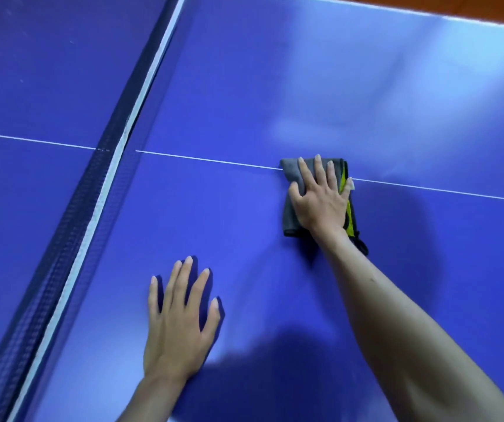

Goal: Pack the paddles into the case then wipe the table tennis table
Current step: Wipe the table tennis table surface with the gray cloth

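Pressing flat, the right hand held the gray cloth on the blue table, maybe mid-wipe. The left hand lay spread beside it. Long, even strokes would work best.

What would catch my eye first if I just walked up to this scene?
The bright blue table tennis table fills the view, its white-topped net running along the left. Right of centre, the right hand presses flat on a folded grey cloth lying over the white centre line; the left hand rests flat nearer the person.
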The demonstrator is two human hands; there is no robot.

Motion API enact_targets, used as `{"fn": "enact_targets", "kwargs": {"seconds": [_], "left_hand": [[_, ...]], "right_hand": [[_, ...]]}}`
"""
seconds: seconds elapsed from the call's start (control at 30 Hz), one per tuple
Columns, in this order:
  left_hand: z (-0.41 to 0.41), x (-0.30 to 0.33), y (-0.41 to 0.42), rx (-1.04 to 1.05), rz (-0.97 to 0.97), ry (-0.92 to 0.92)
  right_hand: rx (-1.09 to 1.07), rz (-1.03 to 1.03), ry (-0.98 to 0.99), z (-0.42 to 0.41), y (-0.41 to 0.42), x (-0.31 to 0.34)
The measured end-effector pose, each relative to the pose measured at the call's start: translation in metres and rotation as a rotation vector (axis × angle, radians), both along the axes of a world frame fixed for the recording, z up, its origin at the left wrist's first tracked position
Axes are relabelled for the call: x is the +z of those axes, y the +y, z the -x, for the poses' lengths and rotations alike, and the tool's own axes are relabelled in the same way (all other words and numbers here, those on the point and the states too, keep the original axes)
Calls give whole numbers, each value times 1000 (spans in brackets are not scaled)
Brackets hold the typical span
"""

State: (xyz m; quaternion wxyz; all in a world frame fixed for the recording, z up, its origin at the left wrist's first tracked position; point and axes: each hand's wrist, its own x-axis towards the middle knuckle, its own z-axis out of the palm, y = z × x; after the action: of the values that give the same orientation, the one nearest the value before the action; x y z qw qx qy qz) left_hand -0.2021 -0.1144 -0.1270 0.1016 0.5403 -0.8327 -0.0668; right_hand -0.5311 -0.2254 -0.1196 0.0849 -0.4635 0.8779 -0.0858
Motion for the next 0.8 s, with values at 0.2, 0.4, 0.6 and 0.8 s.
{"fn": "enact_targets", "kwargs": {"seconds": [0.2,0.4,0.6,0.8], "left_hand": [[-1,-1,1,-8,3,-11],[-1,1,2,2,-26,23],[-1,2,5,27,1,102],[-15,10,0,56,-27,187]], "right_hand": [[12,33,31,-27,29,-3],[84,77,87,-101,115,-8],[129,118,139,-188,206,-7],[148,97,103,-233,251,-5]]}}
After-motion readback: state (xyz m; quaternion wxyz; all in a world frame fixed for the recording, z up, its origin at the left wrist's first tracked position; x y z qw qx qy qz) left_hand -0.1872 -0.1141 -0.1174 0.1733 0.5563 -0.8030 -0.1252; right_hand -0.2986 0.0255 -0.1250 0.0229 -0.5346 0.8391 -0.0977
